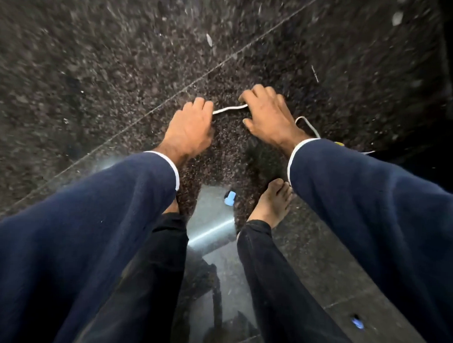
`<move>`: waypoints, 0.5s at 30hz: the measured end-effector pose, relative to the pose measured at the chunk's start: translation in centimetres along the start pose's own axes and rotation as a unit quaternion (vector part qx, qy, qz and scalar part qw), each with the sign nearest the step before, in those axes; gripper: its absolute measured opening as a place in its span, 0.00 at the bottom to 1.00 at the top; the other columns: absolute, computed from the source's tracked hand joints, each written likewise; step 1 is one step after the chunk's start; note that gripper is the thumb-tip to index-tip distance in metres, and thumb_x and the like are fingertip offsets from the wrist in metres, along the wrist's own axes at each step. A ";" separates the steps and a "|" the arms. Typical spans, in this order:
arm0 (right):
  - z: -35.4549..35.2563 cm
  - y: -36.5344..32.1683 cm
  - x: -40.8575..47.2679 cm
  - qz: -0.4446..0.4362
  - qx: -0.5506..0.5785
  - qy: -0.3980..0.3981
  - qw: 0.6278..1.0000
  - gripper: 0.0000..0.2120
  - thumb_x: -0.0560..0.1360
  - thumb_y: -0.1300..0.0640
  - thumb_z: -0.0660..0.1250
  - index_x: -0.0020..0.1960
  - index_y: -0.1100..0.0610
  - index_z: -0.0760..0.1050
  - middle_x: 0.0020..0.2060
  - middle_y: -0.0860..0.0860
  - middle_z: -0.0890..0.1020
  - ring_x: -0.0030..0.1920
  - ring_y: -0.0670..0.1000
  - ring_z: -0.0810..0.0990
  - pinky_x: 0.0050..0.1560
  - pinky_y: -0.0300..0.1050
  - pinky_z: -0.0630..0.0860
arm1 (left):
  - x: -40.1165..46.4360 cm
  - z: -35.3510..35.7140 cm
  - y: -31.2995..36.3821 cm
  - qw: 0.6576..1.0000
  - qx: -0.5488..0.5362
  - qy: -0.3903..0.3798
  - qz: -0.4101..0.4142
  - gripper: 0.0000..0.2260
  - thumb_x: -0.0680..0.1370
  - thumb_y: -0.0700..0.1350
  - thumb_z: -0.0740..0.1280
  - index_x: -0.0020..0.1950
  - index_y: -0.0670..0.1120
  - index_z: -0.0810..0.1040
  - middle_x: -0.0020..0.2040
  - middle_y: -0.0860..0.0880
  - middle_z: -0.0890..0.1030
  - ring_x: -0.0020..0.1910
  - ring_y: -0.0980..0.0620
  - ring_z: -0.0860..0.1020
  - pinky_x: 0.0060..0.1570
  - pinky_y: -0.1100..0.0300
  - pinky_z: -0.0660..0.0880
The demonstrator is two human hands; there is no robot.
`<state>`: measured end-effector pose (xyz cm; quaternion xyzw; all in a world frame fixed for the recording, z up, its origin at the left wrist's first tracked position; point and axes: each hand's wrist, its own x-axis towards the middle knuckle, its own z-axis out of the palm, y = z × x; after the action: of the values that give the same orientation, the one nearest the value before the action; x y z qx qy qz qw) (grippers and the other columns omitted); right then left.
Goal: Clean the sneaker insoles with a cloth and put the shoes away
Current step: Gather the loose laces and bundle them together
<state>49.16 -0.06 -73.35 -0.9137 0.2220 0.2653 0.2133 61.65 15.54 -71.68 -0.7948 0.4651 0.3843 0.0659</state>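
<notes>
Above the dark speckled floor point(95, 64), the left hand point(189, 130) and right hand point(269, 116) pinch a white cord point(229, 109) with curled fingers.

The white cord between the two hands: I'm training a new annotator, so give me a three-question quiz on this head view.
1. True or false: both hands grip the white cord.
2. Which foot shows bare on the floor? A) the right B) neither C) one in a sneaker
3. Fill in: the sleeves are dark ____ with white cuffs.

Key
1. True: the left hand and the right hand each curl round it.
2. A: the bare right foot.
3. Blue.
</notes>
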 end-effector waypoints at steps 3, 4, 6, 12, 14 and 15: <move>1.7 0.4 1.5 0.002 -0.012 0.027 1.000 0.19 0.74 0.54 0.70 0.63 0.54 0.71 0.60 0.55 0.73 0.61 0.59 0.72 0.60 0.57 0.71 | 1.8 2.0 -0.5 0.999 0.018 0.024 -0.019 0.20 0.77 0.48 0.69 0.63 0.41 0.68 0.61 0.39 0.72 0.58 0.36 0.75 0.51 0.40 0.74; 2.0 0.3 1.9 0.002 -0.018 0.039 0.999 0.18 0.74 0.55 0.70 0.62 0.54 0.71 0.60 0.54 0.74 0.61 0.59 0.73 0.59 0.57 0.72 | 2.1 2.4 -0.6 0.999 0.024 0.031 -0.025 0.20 0.77 0.49 0.69 0.64 0.41 0.68 0.61 0.40 0.72 0.58 0.37 0.75 0.50 0.40 0.74; 2.6 0.4 2.8 0.004 -0.040 0.070 0.997 0.14 0.74 0.57 0.69 0.59 0.53 0.72 0.57 0.54 0.75 0.58 0.59 0.74 0.55 0.57 0.73 | 2.8 3.2 -0.7 0.998 0.041 0.048 -0.027 0.20 0.77 0.49 0.68 0.64 0.42 0.67 0.61 0.40 0.72 0.57 0.37 0.75 0.50 0.41 0.75; 2.8 0.5 3.2 -0.009 -0.088 0.103 0.991 0.08 0.76 0.57 0.63 0.55 0.53 0.74 0.54 0.54 0.77 0.57 0.58 0.76 0.55 0.55 0.71 | 4.6 2.5 -0.1 0.997 0.062 0.041 -0.017 0.11 0.81 0.45 0.60 0.61 0.43 0.71 0.59 0.40 0.77 0.58 0.35 0.77 0.55 0.41 0.71; 2.0 0.3 2.2 0.013 -0.030 0.077 0.996 0.09 0.78 0.55 0.62 0.57 0.53 0.73 0.56 0.53 0.78 0.59 0.58 0.76 0.60 0.56 0.69 | 4.0 1.5 0.2 0.999 0.022 0.024 -0.008 0.10 0.81 0.45 0.60 0.60 0.42 0.72 0.57 0.39 0.78 0.56 0.35 0.78 0.54 0.41 0.72; 1.0 0.0 1.4 0.028 0.013 0.063 0.998 0.08 0.78 0.54 0.62 0.57 0.53 0.73 0.56 0.53 0.79 0.59 0.58 0.76 0.61 0.56 0.68 | 3.2 0.8 0.4 1.000 -0.027 0.015 -0.004 0.09 0.80 0.45 0.61 0.58 0.42 0.72 0.55 0.39 0.78 0.54 0.35 0.79 0.53 0.41 0.73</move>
<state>49.80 0.07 -74.91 -0.9192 0.2642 0.2102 0.2030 61.74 13.47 -74.33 -0.8039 0.4521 0.3845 0.0390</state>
